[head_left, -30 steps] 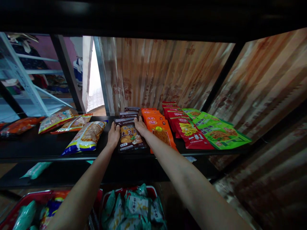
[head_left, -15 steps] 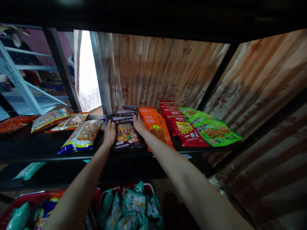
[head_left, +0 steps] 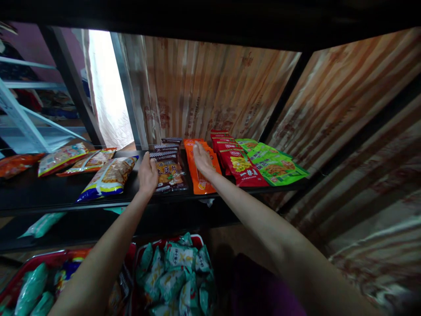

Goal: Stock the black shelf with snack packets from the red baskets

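Observation:
On the black shelf point(head_left: 29, 193) lies a row of dark brown potato chip bags point(head_left: 169, 173), overlapping from front to back. My left hand point(head_left: 148, 173) is upright at their left edge, fingers stretched out; whether it touches them I cannot tell. Over the orange snack packets point(head_left: 196, 175) my right hand point(head_left: 201, 159) is held with straight fingers, hiding part of the front ones. To the right are red snack packets point(head_left: 241, 169) and, beyond them, green ones point(head_left: 276, 164).
Left of the brown bags lie a blue-and-yellow snack bag point(head_left: 110, 175) and several others. Below stand a red basket point(head_left: 62, 253) and another basket point(head_left: 198, 240) full of teal packets point(head_left: 179, 256). A lower shelf point(head_left: 131, 230) and a dark upright post point(head_left: 286, 96) frame the space.
My right hand has moved from the brown bags' right edge to over the orange packets. My left hand stays at the brown bags' left edge. The view has shifted slightly.

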`<state>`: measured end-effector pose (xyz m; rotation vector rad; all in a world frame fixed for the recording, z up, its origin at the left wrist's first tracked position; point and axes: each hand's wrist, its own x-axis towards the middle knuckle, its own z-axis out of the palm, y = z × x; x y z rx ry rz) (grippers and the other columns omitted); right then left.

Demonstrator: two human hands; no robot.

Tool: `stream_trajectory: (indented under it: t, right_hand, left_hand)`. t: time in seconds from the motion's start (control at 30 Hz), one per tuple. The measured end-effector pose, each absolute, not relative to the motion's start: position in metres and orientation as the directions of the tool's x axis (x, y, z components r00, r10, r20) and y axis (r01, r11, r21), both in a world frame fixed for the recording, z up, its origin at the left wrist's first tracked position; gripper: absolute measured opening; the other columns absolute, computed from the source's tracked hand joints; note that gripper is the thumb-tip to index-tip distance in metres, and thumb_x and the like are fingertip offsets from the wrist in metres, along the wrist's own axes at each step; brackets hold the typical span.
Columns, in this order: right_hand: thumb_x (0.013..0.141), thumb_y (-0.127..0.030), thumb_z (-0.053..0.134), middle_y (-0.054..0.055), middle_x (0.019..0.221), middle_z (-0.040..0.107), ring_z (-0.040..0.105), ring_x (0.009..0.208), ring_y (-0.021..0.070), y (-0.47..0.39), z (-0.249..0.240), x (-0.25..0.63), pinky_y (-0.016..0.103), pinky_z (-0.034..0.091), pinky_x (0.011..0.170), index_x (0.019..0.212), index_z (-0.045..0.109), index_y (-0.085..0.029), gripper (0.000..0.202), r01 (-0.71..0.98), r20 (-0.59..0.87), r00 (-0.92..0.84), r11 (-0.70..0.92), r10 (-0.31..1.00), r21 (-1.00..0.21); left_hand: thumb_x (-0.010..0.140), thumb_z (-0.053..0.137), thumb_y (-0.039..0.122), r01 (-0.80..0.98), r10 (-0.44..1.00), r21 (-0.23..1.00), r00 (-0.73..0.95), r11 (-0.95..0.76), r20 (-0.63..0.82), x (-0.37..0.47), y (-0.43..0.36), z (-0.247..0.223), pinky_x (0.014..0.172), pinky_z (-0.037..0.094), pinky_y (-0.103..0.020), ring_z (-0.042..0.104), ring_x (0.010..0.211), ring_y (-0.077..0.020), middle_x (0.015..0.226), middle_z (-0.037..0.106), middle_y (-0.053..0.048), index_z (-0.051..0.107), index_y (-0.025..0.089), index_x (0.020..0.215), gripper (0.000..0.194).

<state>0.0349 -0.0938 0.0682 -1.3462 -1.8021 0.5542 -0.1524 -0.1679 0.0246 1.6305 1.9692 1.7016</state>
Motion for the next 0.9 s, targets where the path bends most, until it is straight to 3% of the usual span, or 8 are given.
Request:
stream_trajectory:
  t: [0.1,0.2,0.27,0.43,0.73,0.9]
  right_hand:
    - [0.097,-0.043,0.019,0.007,0.146,0.043,0.036,0.136,0.0191,-0.109,0.064,0.072,0.035,0.024,0.114,0.142,0.039,-0.017,0.055,0.599,0.390,-0.049,0.339,0.919,-0.725]
    - [0.096,-0.041,0.019,0.007,0.143,0.047,0.040,0.134,0.0194,-0.127,0.050,0.102,0.036,0.026,0.113,0.140,0.040,-0.018,0.054,0.602,0.374,0.009,0.294,0.927,-0.742]
    - [0.096,-0.041,0.020,0.009,0.144,0.046,0.039,0.134,0.0202,-0.138,0.037,0.116,0.036,0.026,0.113,0.139,0.042,-0.015,0.055,0.604,0.337,0.056,0.237,0.940,-0.761]
    - [0.096,-0.041,0.020,0.011,0.146,0.043,0.037,0.136,0.0194,-0.151,0.013,0.131,0.033,0.024,0.114,0.140,0.040,-0.012,0.057,0.612,0.256,0.046,0.175,0.966,-0.771]
    - [0.097,-0.040,0.017,0.012,0.152,0.031,0.022,0.143,0.0177,-0.130,0.005,0.129,0.035,0.016,0.116,0.144,0.032,-0.009,0.059,0.677,0.180,-0.052,0.167,0.982,-0.717]
    - [0.097,-0.041,0.017,0.013,0.151,0.034,0.029,0.140,0.0183,-0.121,0.000,0.131,0.033,0.020,0.115,0.145,0.030,-0.008,0.059,0.716,0.205,-0.075,0.196,0.976,-0.670]
  left_hand:
    - [0.094,0.029,0.034,0.697,0.712,0.633,-0.250,-0.338,0.656,-0.110,-0.198,0.024,0.117,0.022,-0.036,0.033,0.138,-0.0187,0.147,0.041,-0.012,0.042,0.012,0.139,0.051]
    - [0.095,0.026,0.033,0.678,0.781,0.648,-0.175,-0.346,0.599,-0.063,-0.225,0.007,0.117,0.023,-0.035,0.029,0.140,-0.0175,0.150,0.036,-0.013,0.039,0.013,0.141,0.052]
    - [0.094,0.027,0.032,0.708,0.821,0.627,-0.119,-0.324,0.558,-0.037,-0.236,-0.008,0.116,0.025,-0.037,0.025,0.142,-0.0195,0.152,0.032,-0.016,0.036,0.009,0.142,0.054]
    - [0.090,0.034,0.026,0.848,0.842,0.443,0.008,-0.291,0.539,0.001,-0.237,-0.028,0.115,0.021,-0.051,0.017,0.143,-0.0298,0.147,0.035,-0.025,0.036,0.000,0.139,0.056]
    - [0.089,0.037,0.028,0.910,0.870,0.367,-0.015,-0.192,0.493,0.020,-0.203,-0.034,0.114,0.024,-0.050,0.022,0.141,-0.0342,0.143,0.037,-0.031,0.040,-0.005,0.136,0.058]
    - [0.090,0.037,0.032,0.939,0.864,0.302,-0.011,-0.164,0.504,0.022,-0.189,-0.038,0.110,0.029,-0.052,0.026,0.139,-0.0366,0.142,0.038,-0.032,0.041,-0.007,0.135,0.060]
